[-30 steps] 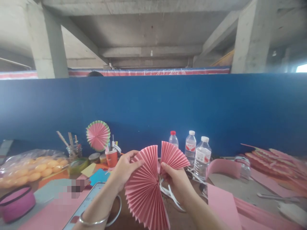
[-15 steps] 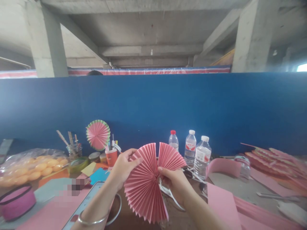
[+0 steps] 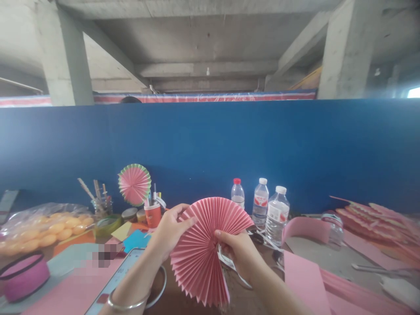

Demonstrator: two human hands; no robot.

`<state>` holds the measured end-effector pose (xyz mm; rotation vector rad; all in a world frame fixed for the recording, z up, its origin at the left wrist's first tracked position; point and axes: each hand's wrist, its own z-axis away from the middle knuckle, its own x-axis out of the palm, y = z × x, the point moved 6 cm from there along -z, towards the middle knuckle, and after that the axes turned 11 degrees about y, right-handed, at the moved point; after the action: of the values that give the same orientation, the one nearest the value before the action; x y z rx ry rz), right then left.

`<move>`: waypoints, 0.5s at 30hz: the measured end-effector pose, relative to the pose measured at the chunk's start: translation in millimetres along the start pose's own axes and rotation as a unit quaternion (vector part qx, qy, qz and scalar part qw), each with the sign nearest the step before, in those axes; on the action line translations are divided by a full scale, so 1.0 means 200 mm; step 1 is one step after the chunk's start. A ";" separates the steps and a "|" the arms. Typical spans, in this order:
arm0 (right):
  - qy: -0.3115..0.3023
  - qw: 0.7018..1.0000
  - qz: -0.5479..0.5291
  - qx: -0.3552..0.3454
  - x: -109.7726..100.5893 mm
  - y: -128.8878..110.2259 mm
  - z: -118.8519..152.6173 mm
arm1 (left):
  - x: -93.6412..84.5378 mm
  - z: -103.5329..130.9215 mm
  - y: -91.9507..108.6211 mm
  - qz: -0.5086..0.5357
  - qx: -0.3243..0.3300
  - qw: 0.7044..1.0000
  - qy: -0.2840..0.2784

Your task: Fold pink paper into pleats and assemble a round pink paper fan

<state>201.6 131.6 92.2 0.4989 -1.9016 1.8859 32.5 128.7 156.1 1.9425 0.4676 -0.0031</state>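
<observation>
A pleated pink paper fan (image 3: pixel 201 249) is spread between my hands, with a gap at its lower right. My left hand (image 3: pixel 172 227) grips its upper left rim, thumb on the front and fingers behind. My right hand (image 3: pixel 238 251) pinches it at the centre, thumb in front; the other fingers are partly hidden. A white cable (image 3: pixel 241 279) hangs below my right hand. Beyond my left hand, a finished round fan with a green edge (image 3: pixel 134 184) stands upright near an orange cup of pens (image 3: pixel 153 215).
Plastic bottles (image 3: pixel 277 216) stand behind the fan. Pink paper sheets (image 3: pixel 305 280) and a tape-topped jar (image 3: pixel 335 232) lie right. On the left are a phone (image 3: pixel 113 280), a pink round case (image 3: pixel 24 276) and a bag of orange balls (image 3: pixel 49 229). A blue partition (image 3: pixel 203 144) closes the back.
The gap at the top of the pink fan has closed, so its two pleated sections now meet in one continuous arc. Both hands stay almost in place.
</observation>
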 end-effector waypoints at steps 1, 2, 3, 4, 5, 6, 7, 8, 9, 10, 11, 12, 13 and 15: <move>-0.002 1.000 0.002 0.000 0.00 0.00 0.00 | 0.00 0.00 0.00 -0.012 0.001 1.000 -0.004; -0.001 1.000 0.004 0.001 0.00 0.00 0.00 | 0.00 0.00 0.00 -0.022 0.002 1.000 -0.010; 0.001 1.000 0.005 0.001 0.00 0.00 0.00 | 0.00 0.00 0.00 -0.030 0.002 0.999 -0.015; 0.003 1.000 0.006 0.002 0.00 0.01 0.00 | 0.01 0.00 0.00 -0.037 0.004 0.999 -0.018; 0.004 1.000 0.007 0.003 0.00 0.01 0.00 | 0.01 0.00 0.00 -0.042 0.008 0.999 -0.020; 0.005 1.000 0.007 0.003 -0.01 0.01 -0.01 | 0.01 0.00 0.01 -0.045 0.013 0.999 -0.019; 0.006 1.000 0.006 0.001 -0.01 0.01 -0.01 | 0.01 0.00 0.01 -0.048 0.018 0.999 -0.017; 0.006 1.000 0.007 0.001 -0.01 0.02 -0.01 | 0.01 0.00 0.01 -0.048 0.020 0.999 -0.016; 0.005 1.000 0.009 0.002 -0.01 0.02 -0.01 | 0.01 0.00 0.01 -0.046 0.021 0.999 -0.015; 0.006 1.000 0.010 0.003 -0.01 0.02 -0.01 | 0.01 0.00 0.01 -0.042 0.022 0.999 -0.014; 0.008 1.000 0.011 0.002 -0.01 0.03 -0.01 | 0.01 0.00 0.01 -0.039 0.022 0.999 -0.012; 0.008 1.000 0.013 0.001 -0.01 0.03 -0.02 | 0.01 0.00 0.02 -0.037 0.022 0.999 -0.010; 0.009 1.000 0.015 0.000 -0.02 0.03 -0.02 | 0.00 0.00 0.02 -0.036 0.024 0.999 -0.007; 0.010 1.000 0.019 -0.005 -0.02 0.03 -0.02 | 0.00 0.00 0.03 -0.038 0.031 0.999 -0.005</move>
<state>201.6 135.0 85.5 0.4414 -1.9201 1.8969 35.1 126.4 160.2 1.9839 0.5391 -0.0771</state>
